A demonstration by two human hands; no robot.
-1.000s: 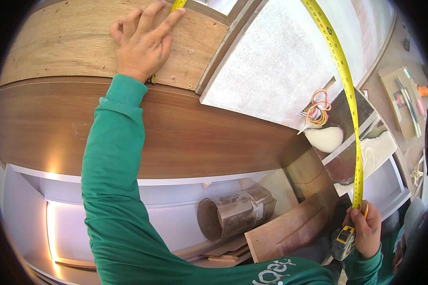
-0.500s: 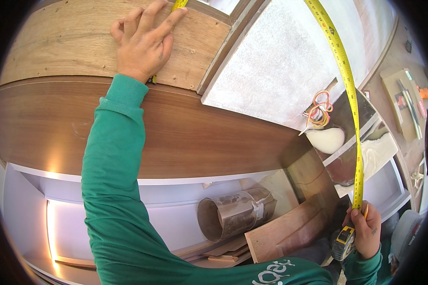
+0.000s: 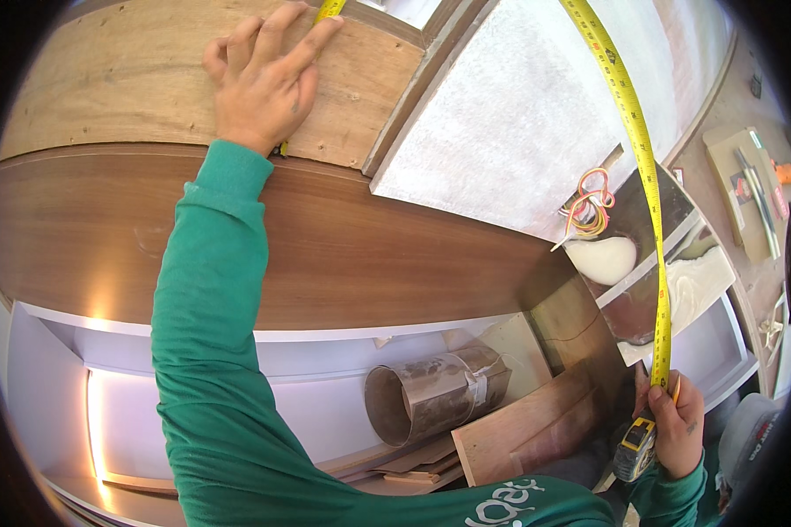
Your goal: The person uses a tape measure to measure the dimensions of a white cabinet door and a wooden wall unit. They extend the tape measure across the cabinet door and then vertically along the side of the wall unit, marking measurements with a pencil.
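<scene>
My left hand [image 3: 268, 83] lies spread on a bare plywood panel [image 3: 97, 88], pressing over the yellow tape blade [image 3: 329, 10]. A bit of the blade's end shows at the wrist, by the panel's lower edge; the part under the palm is hidden. From the top of the view the blade bows down to my right hand [image 3: 678, 426] at the lower right. The fingers there are closed on the tape measure [image 3: 634, 448], its black-and-yellow case hanging just below them. A pencil [image 3: 676, 390] sticks up between those fingers.
A brown wood-grain panel [image 3: 369, 237] runs below the plywood. A white-coated board [image 3: 492, 123] has coiled wires [image 3: 591, 206] at its corner. Lower down, a brown tube [image 3: 439, 393] lies in a white lit recess beside loose boards [image 3: 527, 430]. A grey cap [image 3: 751, 435] is at lower right.
</scene>
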